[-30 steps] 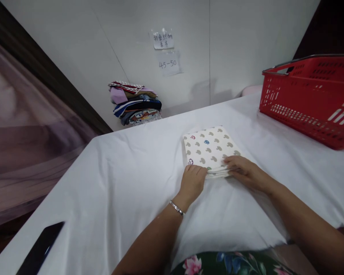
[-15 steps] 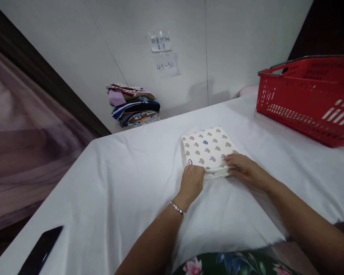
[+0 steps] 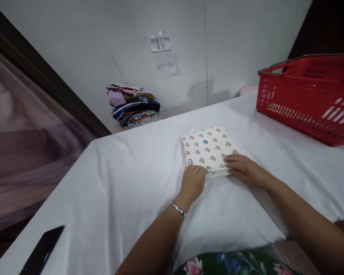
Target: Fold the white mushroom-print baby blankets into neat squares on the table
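A person's two bare hands hold the near edge of a neatly folded cloth (image 3: pixel 208 147), which lies flat on a white-draped surface (image 3: pixel 137 191) directly in front of them. The cloth is white, printed with grey-beige mushrooms and a few red, blue, purple and green ones; several folded layers show along its near edge, between the hands. The left hand (image 3: pixel 192 182), with a silver bracelet (image 3: pixel 177 208) on its wrist, is curled over the near left corner and grips it. The right hand (image 3: pixel 243 169) pinches the near right corner, fingers on top and thumb at the edge.

Beyond the hands and to their left, a stack of folded fabrics (image 3: pixel 136 107) sits past the surface's far edge, near a pale wall (image 3: pixel 235 42). Two paper signs (image 3: pixel 166 65) hang there, the lower reading "45-50". Well to the right of the right hand stands a red plastic basket (image 3: pixel 301 99). Nearer the person than the left hand, and far to its left, lies a dark, flat, glossy object (image 3: pixel 43 248).
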A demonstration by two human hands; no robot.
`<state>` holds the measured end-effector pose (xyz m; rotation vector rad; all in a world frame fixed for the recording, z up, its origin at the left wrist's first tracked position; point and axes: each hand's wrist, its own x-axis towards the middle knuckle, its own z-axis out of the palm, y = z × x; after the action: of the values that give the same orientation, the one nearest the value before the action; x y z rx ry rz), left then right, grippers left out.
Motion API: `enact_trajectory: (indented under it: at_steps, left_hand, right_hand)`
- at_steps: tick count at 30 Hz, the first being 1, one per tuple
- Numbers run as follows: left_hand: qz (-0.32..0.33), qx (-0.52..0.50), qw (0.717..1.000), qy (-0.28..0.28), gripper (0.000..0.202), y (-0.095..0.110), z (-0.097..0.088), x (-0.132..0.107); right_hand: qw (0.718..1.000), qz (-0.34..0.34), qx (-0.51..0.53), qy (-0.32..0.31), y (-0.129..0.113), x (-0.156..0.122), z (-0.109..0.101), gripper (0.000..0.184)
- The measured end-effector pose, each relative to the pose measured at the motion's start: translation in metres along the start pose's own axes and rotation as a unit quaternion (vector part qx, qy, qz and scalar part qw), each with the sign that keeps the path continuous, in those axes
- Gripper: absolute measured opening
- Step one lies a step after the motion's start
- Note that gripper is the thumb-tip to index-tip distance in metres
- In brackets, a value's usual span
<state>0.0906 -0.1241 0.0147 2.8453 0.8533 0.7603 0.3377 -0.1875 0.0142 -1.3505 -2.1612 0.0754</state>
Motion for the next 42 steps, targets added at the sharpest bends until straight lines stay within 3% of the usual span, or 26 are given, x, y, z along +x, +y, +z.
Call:
enact_trajectory:
  at_steps: [7,16,23,26,29,34,40,42]
  left_hand:
    - [-0.011,-0.023,1.000,0.003,0.009,0.004,-0.002,0.001]
    - [0.001,-0.021,1.000,0.010,0.013,0.001,-0.001,0.000]
    - [0.017,-0.001,1.000,-0.014,0.015,0.002,-0.001,0.001]
    - [0.011,-0.005,1.000,-0.014,0.010,0.004,-0.004,0.000]
    - [0.011,0.001,1.000,-0.016,0.019,0.005,-0.005,0.000]
    - [0.015,0.016,1.000,-0.016,0.012,0.004,-0.002,0.000]
    - [0.025,0.023,0.999,-0.004,0.011,0.004,-0.001,-0.001]
    - [0.027,0.021,0.999,-0.003,0.009,0.005,-0.001,-0.002]
  right_hand:
    - [0.998,0.017,0.042,0.041,-0.006,0.006,-0.003,0.020]
    - [0.998,0.013,0.047,0.037,-0.010,0.002,-0.006,0.018]
    - [1.000,-0.004,0.014,-0.015,-0.010,-0.005,-0.006,0.020]
    - [1.000,-0.006,0.001,0.003,-0.009,-0.009,-0.004,0.025]
    - [1.000,-0.001,-0.023,0.013,-0.007,-0.013,-0.003,0.026]
    - [0.996,0.020,-0.081,0.012,-0.007,-0.019,-0.004,0.028]
    - [0.991,0.028,-0.107,0.080,-0.004,-0.019,-0.003,0.029]
    - [0.992,0.026,-0.104,0.064,-0.001,-0.021,-0.001,0.029]
